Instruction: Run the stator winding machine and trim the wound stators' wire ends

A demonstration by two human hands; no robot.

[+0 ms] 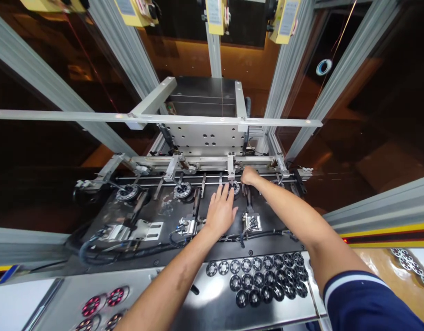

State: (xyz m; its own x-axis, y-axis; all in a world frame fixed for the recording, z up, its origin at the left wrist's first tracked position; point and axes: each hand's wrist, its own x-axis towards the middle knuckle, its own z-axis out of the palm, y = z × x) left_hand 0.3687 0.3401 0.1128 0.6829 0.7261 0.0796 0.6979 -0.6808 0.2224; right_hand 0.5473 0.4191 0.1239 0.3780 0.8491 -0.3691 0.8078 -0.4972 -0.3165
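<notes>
My left hand lies flat with its fingers stretched forward on the black machine bed, fingertips touching a round black wound part seated in a fixture. My right hand is curled just behind that part, fingers closed at the metal clamp bracket of the rail; what it grips is hidden. Two similar round parts sit in fixtures further left.
Several black round parts lie in rows on the steel shelf near me. Red-wound parts lie at the lower left. Cables, small clamps and an aluminium frame surround the bed. More parts lie at the right.
</notes>
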